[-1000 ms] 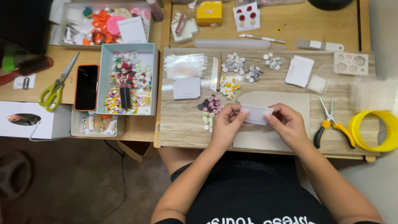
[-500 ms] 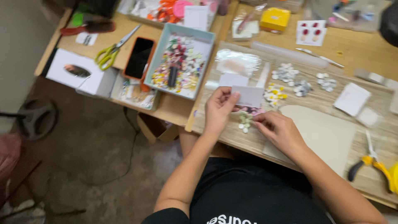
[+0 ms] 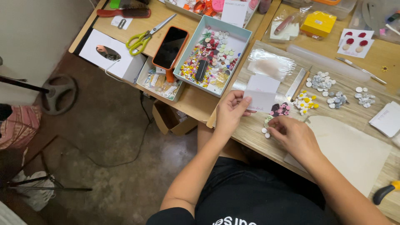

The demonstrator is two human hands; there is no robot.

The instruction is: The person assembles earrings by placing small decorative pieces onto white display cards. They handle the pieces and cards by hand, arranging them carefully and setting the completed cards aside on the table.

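Two bare hands work at the near edge of a long pale wooden board (image 3: 333,112) that lies on a brown wooden desk (image 3: 196,102). Beyond the fingertips of the left hand, up and to the left, stands a light blue rectangular cardboard box (image 3: 239,35) filled with small colourful beads and buttons, and beside it lies a black smartphone in an orange case (image 3: 170,47). Farther left from that lie scissors with yellow-green handles (image 3: 141,37). Under the wrist of the right hand spreads a flat beige sheet with a rounded top (image 3: 354,150). The left hand (image 3: 231,112) holds a small white rectangular paper card (image 3: 260,100) upright above the board; the thumb presses on its front and the other fingers are closed together behind it, so the card is pinched at its left edge. Just past the fingers of the right hand lies a small cluster of dark and pink round pieces (image 3: 281,109), and farther beyond are yellow-and-white flower pieces (image 3: 306,102) and grey-white round pieces (image 3: 321,81). The right hand (image 3: 293,135) rests low on the board with fingers curled down and close together over little white and green round pieces (image 3: 266,125); I cannot tell if it pinches one of them.
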